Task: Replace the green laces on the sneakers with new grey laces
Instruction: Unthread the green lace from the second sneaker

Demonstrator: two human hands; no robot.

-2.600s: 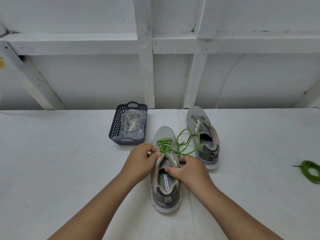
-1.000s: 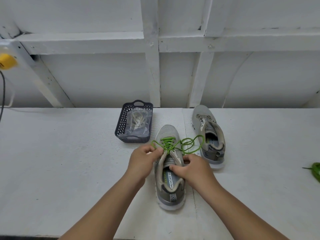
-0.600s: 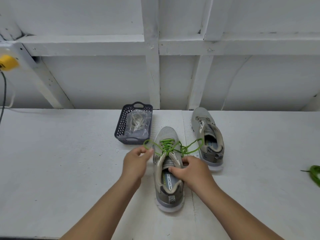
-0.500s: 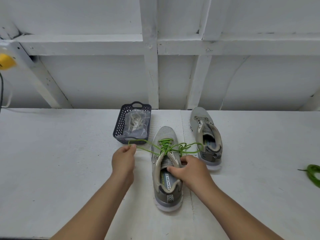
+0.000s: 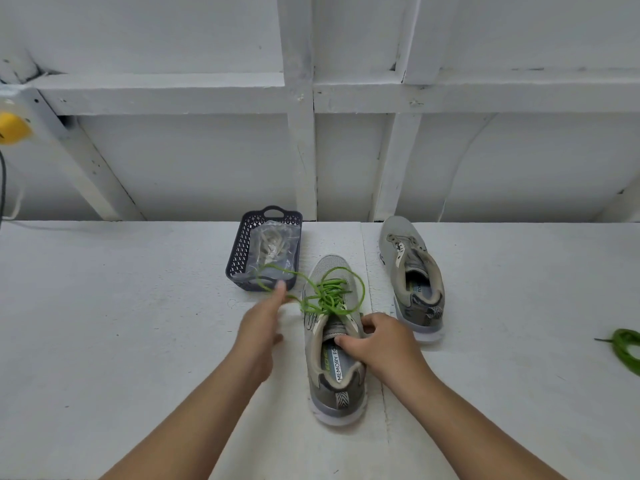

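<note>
The near grey mesh sneaker (image 5: 335,344) lies toe-far, heel-near on the white table (image 5: 104,323). The right hand (image 5: 377,344) grips its collar; the left hand (image 5: 260,327), fingers extended, touches the loosened bright green lace (image 5: 325,294) trailing far-left, nearer that hand.

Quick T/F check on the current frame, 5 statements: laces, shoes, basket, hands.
1. The near sneaker still has a green lace threaded in it. True.
2. The far sneaker has a green lace. False: it shows no lace.
3. The basket holds a clear bag of laces. True.
4. The right hand rests flat on the table. False: it grips the near sneaker's collar.
5. A loose green lace lies at the far right. True.
</note>
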